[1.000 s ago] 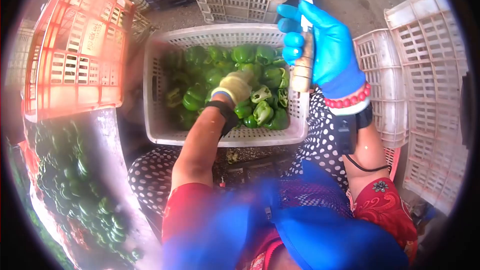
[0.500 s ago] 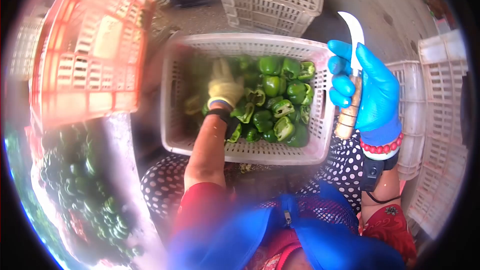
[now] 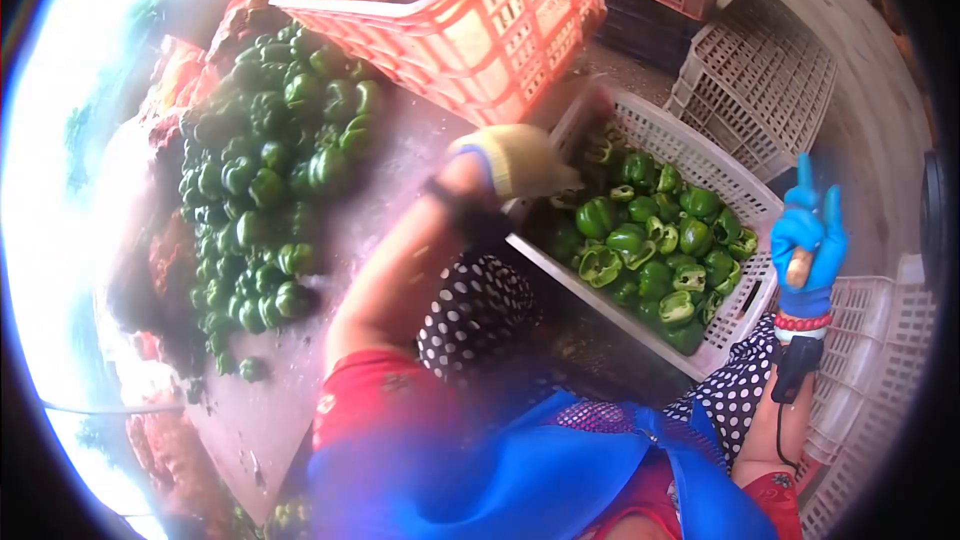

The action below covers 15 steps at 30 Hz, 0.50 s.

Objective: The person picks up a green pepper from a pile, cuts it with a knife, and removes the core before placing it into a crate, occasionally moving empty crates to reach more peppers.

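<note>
My left hand [image 3: 515, 162], in a yellow glove, is at the left end of a white plastic crate [image 3: 690, 145]; motion blurs its fingers. In the crate lie green bell peppers [image 3: 628, 240], some whole and several cut open with pale insides showing. To the right of the crate, my blue-gloved right hand [image 3: 805, 235] is raised and closed around a knife, two fingers pointing up. The knife's wooden handle end [image 3: 798, 268] pokes out toward me, while its blade is hidden from this angle.
A heap of green peppers [image 3: 265, 185] covers a pale surface on the left. An orange-red crate [image 3: 470, 50] stands beyond my left hand. A grey crate [image 3: 765, 65] sits behind the white one, and more white crates [image 3: 850, 360] are at the right.
The view has swung left, bringing the pepper heap in. My left hand has moved from among the peppers to the crate's left end. My right hand has turned, so the curved blade no longer shows.
</note>
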Motion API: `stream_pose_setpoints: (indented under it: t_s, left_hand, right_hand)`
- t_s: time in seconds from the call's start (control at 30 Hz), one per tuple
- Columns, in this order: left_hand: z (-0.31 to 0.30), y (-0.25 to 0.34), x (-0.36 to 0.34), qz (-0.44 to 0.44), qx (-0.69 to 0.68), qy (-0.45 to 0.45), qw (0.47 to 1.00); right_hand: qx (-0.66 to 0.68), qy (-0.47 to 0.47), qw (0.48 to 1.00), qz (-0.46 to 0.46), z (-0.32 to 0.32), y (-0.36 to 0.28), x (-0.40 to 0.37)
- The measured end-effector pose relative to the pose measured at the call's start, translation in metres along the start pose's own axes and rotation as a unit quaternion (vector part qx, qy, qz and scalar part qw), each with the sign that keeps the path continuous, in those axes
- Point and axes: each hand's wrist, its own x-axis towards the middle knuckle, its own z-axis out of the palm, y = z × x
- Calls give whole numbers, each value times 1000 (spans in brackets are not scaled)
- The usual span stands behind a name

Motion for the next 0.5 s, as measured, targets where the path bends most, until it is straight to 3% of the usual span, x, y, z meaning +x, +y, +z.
stream_pose_setpoints:
  t_s: [0.03,0.07,0.1,0.13,0.17,0.2,0.27,0.33,0.37,0.47,0.5]
  left_hand:
    - [19,-45,-11,13,45,77,996]
    - [-7,-34,-79,-69,-12,136,988]
    - [20,-94,-76,-114,101,197,968]
    - [14,-124,-78,-226,122,145,956]
    - [27,-161,-76,-288,302,152,896]
    - [30,-193,-70,-385,136,261,875]
    - [46,-217,-64,-426,212,342,810]
    - [60,-233,-46,-424,112,328,837]
    - [72,-236,-38,-420,145,367,817]
    - [61,-219,-37,-399,110,321,852]
    - [67,-219,-35,-377,157,345,845]
  right_hand:
    - [-26,11,999,14,4,11,1]
    - [-53,20,998,25,3,22,2]
    - [-89,20,995,28,0,31,-1]
    - [-108,38,993,25,3,42,-2]
    - [-128,56,990,21,4,51,-4]
    - [-151,76,985,19,7,57,-4]
    - [-170,112,979,17,1,65,-3]
    - [-186,142,972,9,-6,66,3]
    - [-190,154,970,3,-10,66,5]
    - [-180,163,970,-2,-8,69,12]
    - [-179,160,971,0,-2,72,14]
